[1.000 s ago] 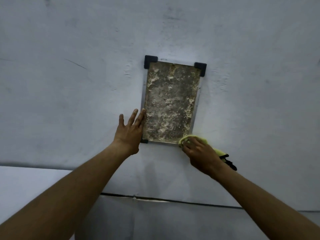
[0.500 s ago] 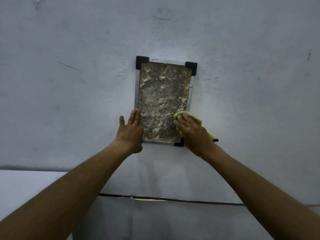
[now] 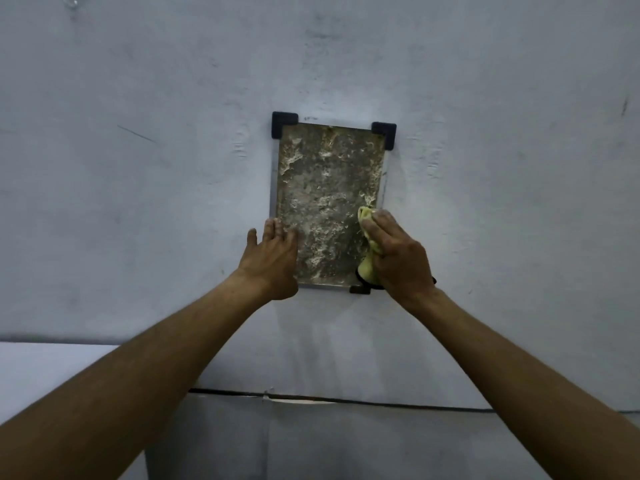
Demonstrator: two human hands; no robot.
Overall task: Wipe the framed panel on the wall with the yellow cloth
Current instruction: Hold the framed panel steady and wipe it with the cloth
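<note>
On the head view, the right hand (image 3: 398, 258) has its grip closed on a bunched yellow cloth (image 3: 367, 244), pressing it against the lower right of the mottled grey-brown framed panel with black corner brackets (image 3: 325, 202) on the pale grey wall (image 3: 138, 168). Left of that grip, the left hand (image 3: 272, 258) lies flat with fingers spread over the panel's lower left edge, holding nothing.

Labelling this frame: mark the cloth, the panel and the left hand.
cloth (image 3: 367, 268), head view, lower bunched part.
panel (image 3: 325, 188), head view, mottled centre.
left hand (image 3: 272, 261), head view, back of hand.
</note>
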